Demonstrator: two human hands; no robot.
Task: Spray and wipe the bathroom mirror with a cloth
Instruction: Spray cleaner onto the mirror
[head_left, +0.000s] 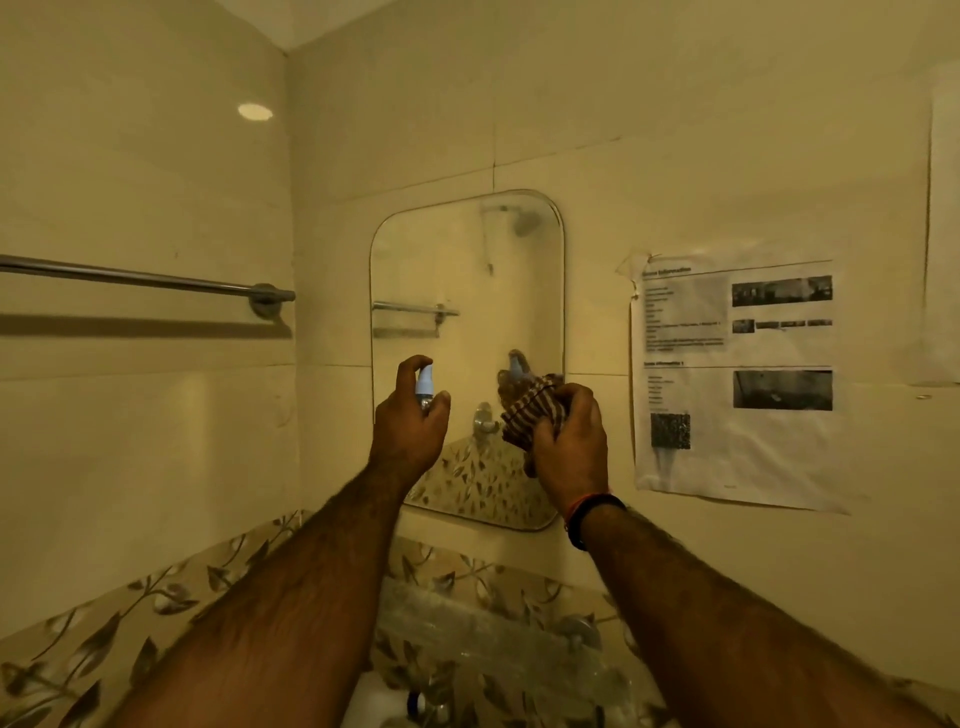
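- Head view – the mirror (467, 291), a tall pane with rounded corners, hangs on the cream tiled wall straight ahead; its glass looks hazy and reflects a shower head near the top and a rail lower down.
- The left hand (408, 426) is raised in front of the mirror's lower left edge, wrapped around a small spray bottle (424, 387) with a pale blue top; the forefinger curls over the nozzle and the thumb presses the bottle's side.
- The right hand (569, 441) is up at the mirror's lower right corner, clenched on a bunched striped cloth (527, 410) – the cloth sits against or just in front of the glass, which of the two cannot be told.
- A dark band with an orange thread circles the right wrist (592, 512).
- A metal towel rail (145, 278) runs along the left wall, well apart from the mirror.
- A printed paper sheet (737, 379) is taped to the wall just right of the mirror; its text is too blurred to read.
- Below the mirror runs a leaf-patterned tile band (130, 613), with a glass shelf (493, 629) under the forearms.
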